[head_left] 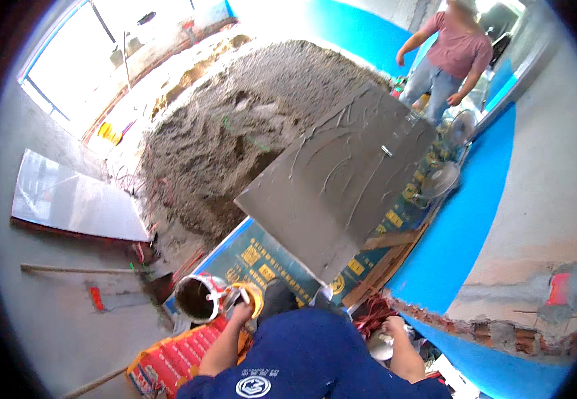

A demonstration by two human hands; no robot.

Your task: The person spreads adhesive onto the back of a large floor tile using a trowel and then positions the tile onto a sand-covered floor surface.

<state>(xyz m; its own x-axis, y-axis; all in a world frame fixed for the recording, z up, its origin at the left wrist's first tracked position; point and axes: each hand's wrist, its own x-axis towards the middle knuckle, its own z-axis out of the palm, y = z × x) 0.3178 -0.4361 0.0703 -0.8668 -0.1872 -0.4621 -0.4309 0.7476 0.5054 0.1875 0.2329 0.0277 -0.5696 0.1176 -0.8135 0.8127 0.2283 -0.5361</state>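
My left hand (pixel 240 311) is low and left of my body, its fingers curled at a yellow curved object (pixel 255 298) whose kind I cannot make out. Just beyond it stands a white bucket (pixel 181 298) with a dark inside. My right hand (pixel 393 324) hangs low on the right, beside a bundle of red cords (pixel 372 316) and above a pale rounded object; its fingers are too small and blurred to read. Ahead of me lies a large slab (pixel 322 186) coated with grey mortar, ridged with curved strokes. A small whitish piece (pixel 386 151) rests on the coating.
Beneath the slab is a green printed board (pixel 262 249). Beyond it spreads a heap of sand (pixel 215 133). A pale panel (pixel 69 196) leans at left; a red and yellow bag (pixel 175 359) lies near my left arm. Another person (pixel 451 46) stands at far right, near a fan (pixel 440 179).
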